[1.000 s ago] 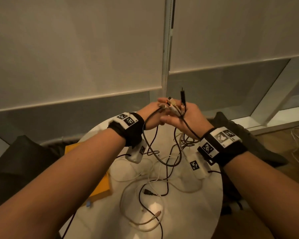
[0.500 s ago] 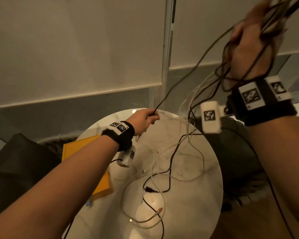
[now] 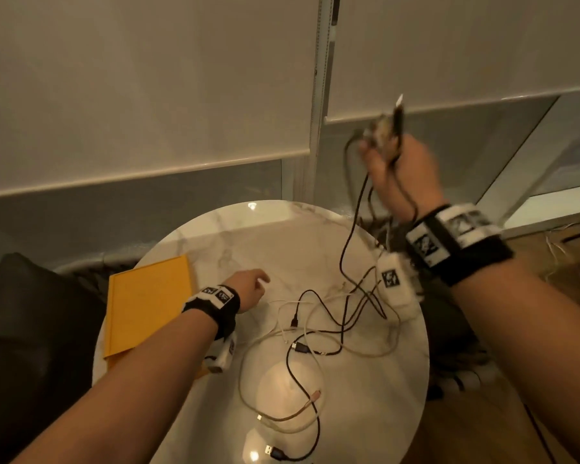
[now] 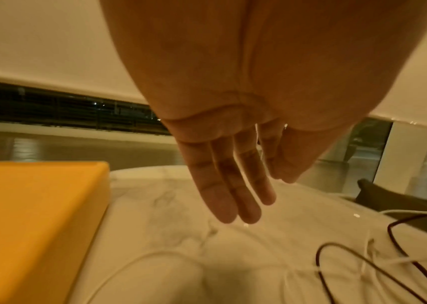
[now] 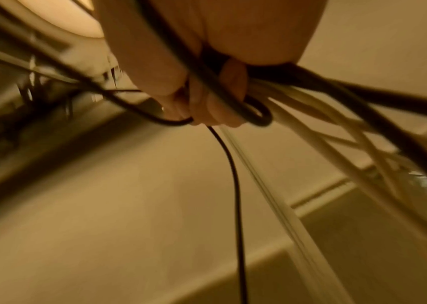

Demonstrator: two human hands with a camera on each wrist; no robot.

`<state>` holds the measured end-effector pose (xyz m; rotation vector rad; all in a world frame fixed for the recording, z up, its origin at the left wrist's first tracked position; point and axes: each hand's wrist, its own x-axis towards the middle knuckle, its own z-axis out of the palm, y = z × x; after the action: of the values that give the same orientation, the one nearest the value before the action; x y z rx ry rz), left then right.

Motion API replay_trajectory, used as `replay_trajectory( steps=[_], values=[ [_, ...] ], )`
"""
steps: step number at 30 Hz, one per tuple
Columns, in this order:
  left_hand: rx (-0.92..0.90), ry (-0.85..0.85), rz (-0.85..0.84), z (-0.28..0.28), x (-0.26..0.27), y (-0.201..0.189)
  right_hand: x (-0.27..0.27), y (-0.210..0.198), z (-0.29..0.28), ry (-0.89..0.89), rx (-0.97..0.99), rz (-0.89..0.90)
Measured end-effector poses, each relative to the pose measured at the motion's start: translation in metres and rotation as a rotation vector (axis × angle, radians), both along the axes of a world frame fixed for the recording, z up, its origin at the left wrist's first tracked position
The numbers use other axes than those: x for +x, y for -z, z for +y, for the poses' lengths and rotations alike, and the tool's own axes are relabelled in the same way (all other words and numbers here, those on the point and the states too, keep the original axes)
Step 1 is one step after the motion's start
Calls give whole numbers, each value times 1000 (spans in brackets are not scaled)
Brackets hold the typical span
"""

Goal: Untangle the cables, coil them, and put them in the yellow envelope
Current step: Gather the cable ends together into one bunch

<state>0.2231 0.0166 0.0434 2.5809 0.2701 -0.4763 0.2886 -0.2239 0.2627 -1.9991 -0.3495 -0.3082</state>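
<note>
Black and white cables (image 3: 315, 333) lie tangled across a round marble table (image 3: 282, 236). My right hand (image 3: 389, 162) is raised above the table's far right edge and grips a bundle of cable ends (image 3: 387, 127), plugs sticking up. Its fingers (image 5: 207, 107) curl round black and white strands (image 5: 298, 98) that hang down to the table. My left hand (image 3: 252, 284) hovers low over the table with straight fingers (image 4: 223, 197), holding nothing. The yellow envelope (image 3: 148, 303) lies flat at the table's left edge, just left of that hand, also in the left wrist view (image 4: 33, 222).
Dark seat cushions (image 3: 31, 329) stand left of the table, another dark seat (image 3: 449, 336) lies beyond its right edge. Window blinds (image 3: 148, 95) hang behind. Loose cable ends (image 3: 275, 452) reach the table's near edge. Thin wires (image 3: 559, 242) lie on the wooden floor at the right.
My left hand let go of the black cable and dropped toward the table beside the envelope. The right hand came down from high up, still gripping the bundle; more cable has settled onto the table.
</note>
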Motion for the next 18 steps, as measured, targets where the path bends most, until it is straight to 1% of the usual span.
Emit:
replay_trajectory(
  steps=[1, 2, 3, 6, 8, 10, 13, 16, 18],
  values=[
    [17, -17, 38, 2, -3, 13, -1, 17, 1, -33, -112, 100],
    [30, -27, 73, 1, -7, 26, -3, 41, 1, -82, -217, 220],
    [43, -40, 112, 0, -10, 37, -7, 65, 1, -124, -305, 303],
    [98, -52, 211, -9, -23, 70, -16, 117, 3, -237, -586, 395],
    [116, -32, 241, -15, -32, 88, -18, 141, 4, -276, -744, 484],
    [119, -7, 256, -18, -39, 101, -20, 159, 5, -315, -877, 533],
    [128, 29, 281, -19, -45, 108, -22, 172, 4, -326, -960, 574],
    [93, 33, 304, -15, -48, 109, -21, 178, 1, -308, -958, 592],
    [45, 3, 311, -13, -50, 105, -21, 181, 1, -301, -928, 601]
  ],
)
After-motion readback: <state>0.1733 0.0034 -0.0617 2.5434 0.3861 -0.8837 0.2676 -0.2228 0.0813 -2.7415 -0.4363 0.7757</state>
